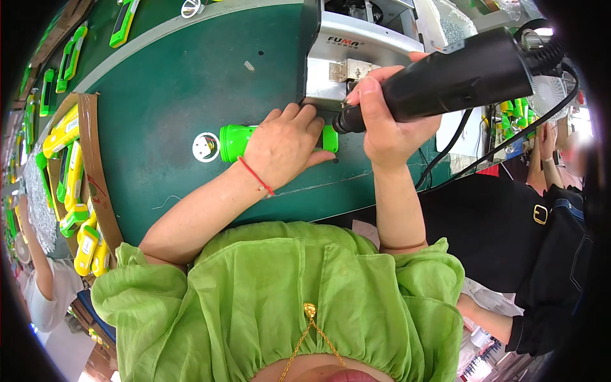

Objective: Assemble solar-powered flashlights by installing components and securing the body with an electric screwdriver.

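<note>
My left hand (283, 141) lies over a bright green flashlight body (235, 142) on its side on the green tabletop, its fingers wrapped round the middle. Held in my right hand (396, 132) is a black electric screwdriver (461, 76), tilted with its tip down and to the left. That tip is close to the right end of the flashlight body; whether they touch I cannot tell. A white round lamp plate (205, 147) with small wires sits at the body's wide left end.
A silver screw feeder (340, 48) stands just beyond my hands. At left, a cardboard box (100, 184) holds several yellow and green flashlights (73, 172). The screwdriver's black cable (509, 140) loops on the right, where a person in black (496, 216) is close by.
</note>
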Available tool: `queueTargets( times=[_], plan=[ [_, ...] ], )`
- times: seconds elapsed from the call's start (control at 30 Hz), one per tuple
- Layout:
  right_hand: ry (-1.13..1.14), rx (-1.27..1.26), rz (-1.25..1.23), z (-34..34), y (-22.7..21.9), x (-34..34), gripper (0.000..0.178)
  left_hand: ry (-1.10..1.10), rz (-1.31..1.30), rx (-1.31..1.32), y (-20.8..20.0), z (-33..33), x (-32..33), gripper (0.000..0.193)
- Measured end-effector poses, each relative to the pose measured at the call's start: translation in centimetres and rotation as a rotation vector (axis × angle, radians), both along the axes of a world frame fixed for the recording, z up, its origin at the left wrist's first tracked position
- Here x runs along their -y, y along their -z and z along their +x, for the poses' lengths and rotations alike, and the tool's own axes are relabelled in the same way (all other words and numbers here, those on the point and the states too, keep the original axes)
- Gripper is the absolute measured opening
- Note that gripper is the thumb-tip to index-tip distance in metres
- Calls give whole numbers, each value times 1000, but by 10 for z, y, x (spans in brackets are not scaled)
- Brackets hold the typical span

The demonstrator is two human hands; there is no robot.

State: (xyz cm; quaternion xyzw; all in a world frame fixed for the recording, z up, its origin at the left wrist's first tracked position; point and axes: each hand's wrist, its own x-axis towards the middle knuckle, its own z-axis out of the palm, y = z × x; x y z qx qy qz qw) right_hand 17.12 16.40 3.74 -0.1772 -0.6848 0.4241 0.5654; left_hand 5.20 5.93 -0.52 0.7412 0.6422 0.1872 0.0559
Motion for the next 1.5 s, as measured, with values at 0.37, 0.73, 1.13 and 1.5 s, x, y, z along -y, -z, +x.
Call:
queueTargets(
  times=[0.37,0.73,1.13,1.5],
  plan=[
    [-7,33,21,-5,-1,9,54,-14,-14,71,1,-3,4,48],
    [69,-14,-10,-9,3,15,52,5,-2,38,1,-3,4,49],
    [42,-163,192,6,-60,-21,61,-18,50,199,5,-4,0,45],
    [-188,-18,-38,1,-60,-37,58,-36,21,217,5,-4,-2,48]
  ],
)
